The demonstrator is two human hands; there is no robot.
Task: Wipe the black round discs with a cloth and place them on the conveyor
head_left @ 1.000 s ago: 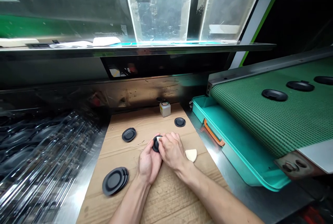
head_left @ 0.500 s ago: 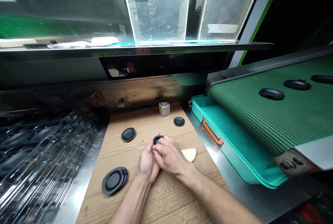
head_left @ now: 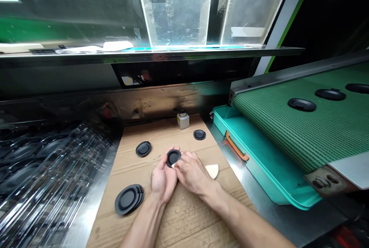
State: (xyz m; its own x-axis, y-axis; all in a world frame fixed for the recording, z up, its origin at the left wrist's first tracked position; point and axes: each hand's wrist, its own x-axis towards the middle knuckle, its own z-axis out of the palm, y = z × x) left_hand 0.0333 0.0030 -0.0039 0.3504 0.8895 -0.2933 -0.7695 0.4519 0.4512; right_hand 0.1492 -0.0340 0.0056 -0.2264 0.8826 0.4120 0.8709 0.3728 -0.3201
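A round black dish-like part (head_left: 173,157) with a raised rim rests in my left hand (head_left: 163,180), whose fingers curl behind it. My right hand (head_left: 192,171) is closed in a pinch at the part's lower right edge. A small white piece (head_left: 173,165), perhaps a wiping pad, peeks out between its fingertips; most of it is hidden. Beside the right wrist lies a cream half-round pad (head_left: 212,171). Several similar black parts lie overlapped in a stack (head_left: 128,200) to the left of my left forearm.
Cardboard (head_left: 170,134) covers the bench, with single black parts (head_left: 143,148) (head_left: 199,135) and a small square bottle (head_left: 183,120) on it. To the right, a teal tray (head_left: 259,171) sits below a green conveyor belt (head_left: 288,132) carrying black parts. Clear plastic trays (head_left: 57,175) are piled at left.
My right hand has shifted right and down off the black part, so more of its face shows. The white piece at its fingertips has come into sight.
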